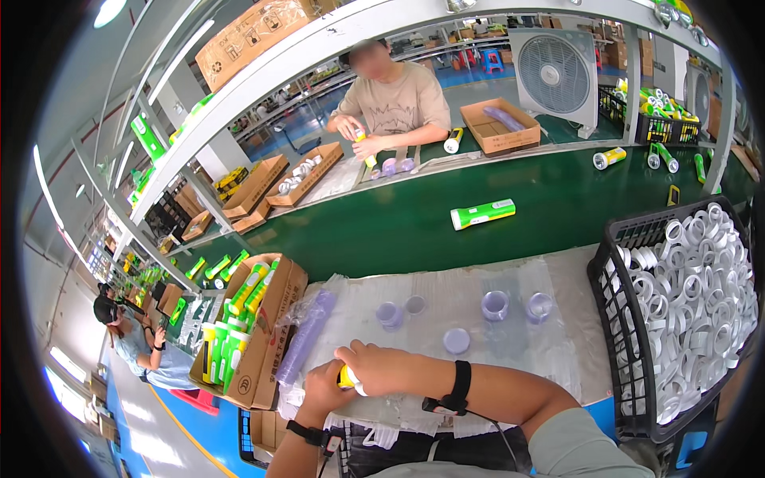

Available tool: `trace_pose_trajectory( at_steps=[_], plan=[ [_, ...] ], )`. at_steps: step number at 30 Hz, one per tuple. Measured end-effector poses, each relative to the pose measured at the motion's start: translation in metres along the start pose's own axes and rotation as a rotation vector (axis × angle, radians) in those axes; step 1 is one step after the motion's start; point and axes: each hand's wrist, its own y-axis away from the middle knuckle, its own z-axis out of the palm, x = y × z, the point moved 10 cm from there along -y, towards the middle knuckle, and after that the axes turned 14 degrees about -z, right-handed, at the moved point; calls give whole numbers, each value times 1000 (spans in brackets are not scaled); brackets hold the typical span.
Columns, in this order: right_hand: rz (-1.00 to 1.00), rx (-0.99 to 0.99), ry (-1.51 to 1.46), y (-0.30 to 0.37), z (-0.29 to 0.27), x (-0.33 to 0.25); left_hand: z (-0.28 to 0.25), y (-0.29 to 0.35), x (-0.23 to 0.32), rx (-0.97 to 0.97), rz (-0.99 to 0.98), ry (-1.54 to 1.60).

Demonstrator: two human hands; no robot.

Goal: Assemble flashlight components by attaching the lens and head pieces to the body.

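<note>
Low over the near edge of the worktable, my left hand point(324, 388) wraps round a yellow flashlight point(345, 378), most of it hidden by my fingers. My right hand point(386, 368) closes over the other end, where a bit of white rim shows beneath the fingers. Beyond my hands, several translucent purple round cups stand on the plastic-covered worktop point(434, 291), among them one tall cup point(494, 306) and a flat disc-like one point(457, 341). A long purple plastic stack point(307, 338) in clear wrap lies left of my hands.
A black crate point(610, 319) full of white rings point(692, 303) stands at right. At left is a cardboard box point(275, 342) of green and yellow flashlights. A green flashlight point(484, 214) lies on the green conveyor point(382, 235). Across it, a co-worker point(394, 103) holds another flashlight.
</note>
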Motion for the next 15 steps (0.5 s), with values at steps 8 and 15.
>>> trace_pose_trajectory(
  at_steps=[8, 15],
  plan=[
    [-116, 92, 125, -3, -5, -10, 4, -4, -12, -81, -19, 20],
    [-222, 103, 109, -4, -13, -23, 0, -2, -23, -170, -170, 203]
  ],
)
